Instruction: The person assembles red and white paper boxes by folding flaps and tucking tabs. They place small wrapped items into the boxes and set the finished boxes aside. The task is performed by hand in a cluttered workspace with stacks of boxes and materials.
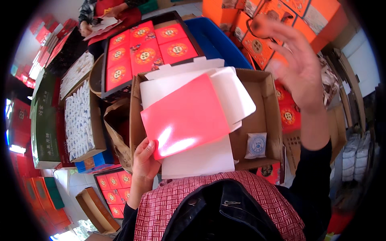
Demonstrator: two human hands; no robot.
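Note:
My left hand (144,158) grips the lower left corner of a glossy red sheet (189,114), thumb on top. Beneath that sheet lie folded white cardboard pieces (239,96) with cut flaps, spread over an open brown carton (257,106). Raised at the upper right, my right hand (293,64) has its fingers apart and slightly blurred, with nothing visible held in it. Behind its fingertips are orange gift boxes (257,46) with dark handles. A small white wrapped packet (256,145) with a blue round print sits in the carton's right part.
A dark tray (105,80) of red square boxes stands beyond the carton, beside a blue bin (215,40). Boxes of white packets (79,116) are at left. Another person's hand (85,29) handles paper at the top left. More red boxes (287,114) lie right of the carton.

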